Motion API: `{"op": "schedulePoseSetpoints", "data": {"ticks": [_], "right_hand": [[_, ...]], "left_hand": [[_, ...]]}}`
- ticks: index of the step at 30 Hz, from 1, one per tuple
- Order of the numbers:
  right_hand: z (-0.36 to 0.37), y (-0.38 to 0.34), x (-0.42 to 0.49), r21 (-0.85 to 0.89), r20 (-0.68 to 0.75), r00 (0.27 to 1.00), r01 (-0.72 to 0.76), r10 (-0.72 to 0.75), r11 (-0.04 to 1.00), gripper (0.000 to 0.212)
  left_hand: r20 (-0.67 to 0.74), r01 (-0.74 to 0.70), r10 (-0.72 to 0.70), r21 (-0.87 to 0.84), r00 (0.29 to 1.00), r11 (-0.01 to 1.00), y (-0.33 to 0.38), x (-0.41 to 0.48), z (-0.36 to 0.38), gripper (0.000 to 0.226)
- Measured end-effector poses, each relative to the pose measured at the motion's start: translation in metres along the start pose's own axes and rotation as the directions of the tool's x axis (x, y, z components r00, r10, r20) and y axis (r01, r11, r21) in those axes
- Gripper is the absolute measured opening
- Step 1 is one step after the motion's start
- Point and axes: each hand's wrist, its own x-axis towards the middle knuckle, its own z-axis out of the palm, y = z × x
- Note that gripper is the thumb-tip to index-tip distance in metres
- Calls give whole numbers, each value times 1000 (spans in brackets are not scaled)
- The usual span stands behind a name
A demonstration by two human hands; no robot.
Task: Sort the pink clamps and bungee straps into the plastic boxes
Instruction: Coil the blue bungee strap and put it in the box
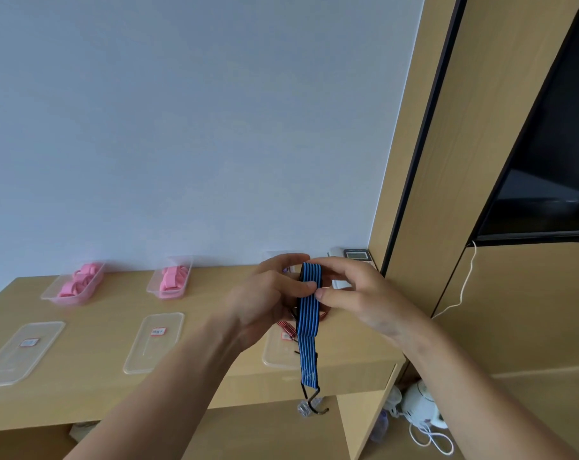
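Your left hand (268,293) and right hand (357,293) both pinch the blue bungee strap (308,327) at its folded top. It hangs straight down between them, hook (314,401) lowest, clear plastic box (273,255) just beyond.

Red-bordered labels (158,331) on clear lids (148,358): txt too blurred to read; calc display (357,255) same.

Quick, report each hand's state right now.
Left hand: closed, pinching the blue bungee strap near its folded top.
Right hand: closed, thumb and fingers pinching the same strap.
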Motion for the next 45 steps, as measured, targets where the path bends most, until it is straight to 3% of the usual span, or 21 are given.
{"op": "schedulePoseSetpoints", "data": {"ticks": [10, 15, 20, 25, 32, 39, 45], "right_hand": [[3, 3, 2, -34, -126, 990, 54, -58, 998, 38], [5, -2, 1, -41, -174, 979, 102, -107, 994, 34], [3, 0, 5, -10, -266, 954, 141, -139, 990, 41], [6, -1, 4, -72, -339, 919, 188, -201, 980, 50], [10, -2, 1, -63, -385, 891, 235, -240, 970, 49], [9, -2, 4, -48, -402, 878, 264, -260, 963, 47], [12, 9, 3, -145, -422, 841, 306, -338, 941, 47]], "left_hand": [[-31, 7, -6, 30, 999, 1000, -6, 1, 7, 59], [-28, -5, 5, 14, 1000, 1000, -9, 3, 6, 49], [-26, 28, -25, 113, 999, 993, -14, 0, 9, 55], [-2, 52, -52, 51, 999, 997, -20, 2, 8, 62], [-20, -14, 16, 98, 1000, 995, -22, 5, 3, 63], [19, 9, -11, 116, 1000, 993, -21, 4, 2, 69], [20, 52, -51, -54, 998, 997, -23, 7, 3, 55]]}}
